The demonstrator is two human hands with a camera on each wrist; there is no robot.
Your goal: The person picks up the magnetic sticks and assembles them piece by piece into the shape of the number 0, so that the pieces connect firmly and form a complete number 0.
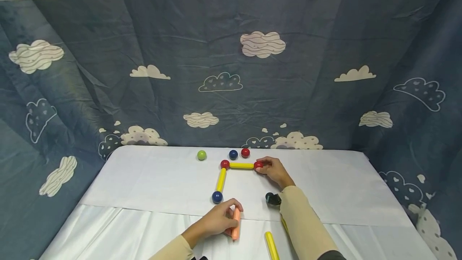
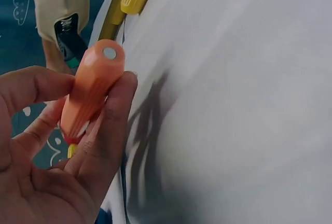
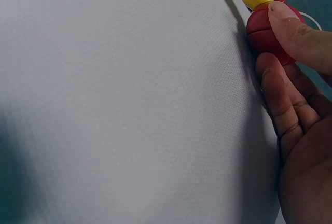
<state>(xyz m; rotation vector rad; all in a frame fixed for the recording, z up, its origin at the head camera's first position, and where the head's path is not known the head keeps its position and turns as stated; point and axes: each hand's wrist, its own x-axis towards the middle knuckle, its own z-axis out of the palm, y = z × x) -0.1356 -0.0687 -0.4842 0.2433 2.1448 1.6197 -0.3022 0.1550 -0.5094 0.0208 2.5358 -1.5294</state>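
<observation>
My left hand [image 1: 218,218] pinches an orange rod [image 1: 236,224] between thumb and fingers above the front of the table. In the left wrist view the orange rod [image 2: 96,86] shows a round silvery spot on its end. My right hand [image 1: 274,170] grips a red ball [image 1: 258,165], thumb on one side in the right wrist view. That red ball [image 3: 264,32] touches the end of a yellow rod [image 1: 242,166]. The rod's other end meets a second red ball [image 1: 225,164], from which another yellow rod [image 1: 221,179] leads to a blue ball [image 1: 217,197].
Behind the joined pieces lie a green ball [image 1: 201,155], a blue ball [image 1: 233,155] and a red ball [image 1: 245,153]. A loose yellow rod [image 1: 272,246] lies at the front, with another partly hidden by the right sleeve [image 1: 306,224]. A cloud-patterned curtain [image 1: 180,51] hangs behind the white table [image 1: 151,183].
</observation>
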